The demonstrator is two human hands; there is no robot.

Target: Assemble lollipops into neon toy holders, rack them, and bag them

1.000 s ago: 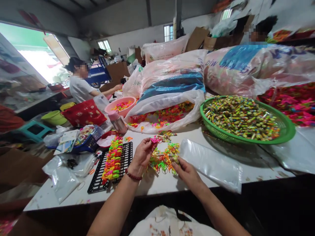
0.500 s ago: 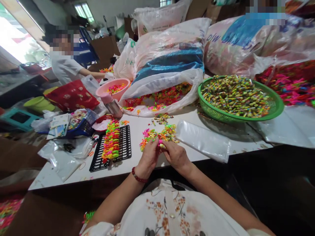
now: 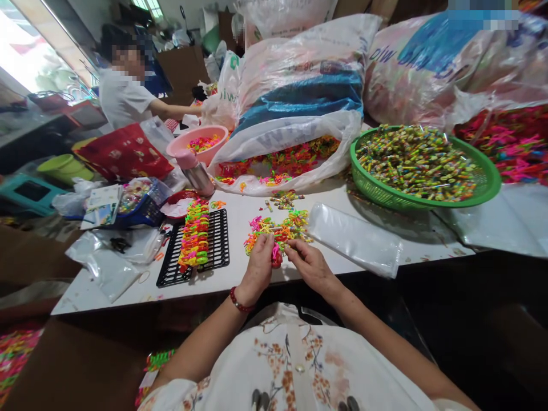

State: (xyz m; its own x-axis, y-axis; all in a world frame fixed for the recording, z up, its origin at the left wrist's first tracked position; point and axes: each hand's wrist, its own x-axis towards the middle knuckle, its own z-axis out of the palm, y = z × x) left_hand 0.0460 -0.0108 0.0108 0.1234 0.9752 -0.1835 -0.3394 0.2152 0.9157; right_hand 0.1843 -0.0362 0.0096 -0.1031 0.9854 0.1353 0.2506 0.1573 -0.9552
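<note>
My left hand (image 3: 258, 264), with a red bead bracelet at the wrist, is closed on a small pink and red plastic toy (image 3: 276, 257). Just right of it, my right hand (image 3: 311, 265) has its thumb and fingertips pinched together, apart from that toy; what they hold, if anything, is too small to name. Beyond both hands lies a loose pile of bright plastic pieces (image 3: 295, 221) on the white table (image 3: 240, 271). To the left, a row of colourful plastic toys (image 3: 194, 231) stands on a black slotted rack (image 3: 220, 237).
A stack of clear plastic bags (image 3: 354, 238) lies right of my hands. Behind it stands a green basket (image 3: 488, 191) of small wrapped sticks. An open white sack (image 3: 295, 123), a pink basin (image 3: 177, 149) and a steel flask (image 3: 199, 178) stand farther back. A co-worker (image 3: 126, 94) sits back left.
My hands have moved apart; earlier their fingertips met over a pink piece. The pink and red toy now shows in my left hand. The view has shifted slightly.
</note>
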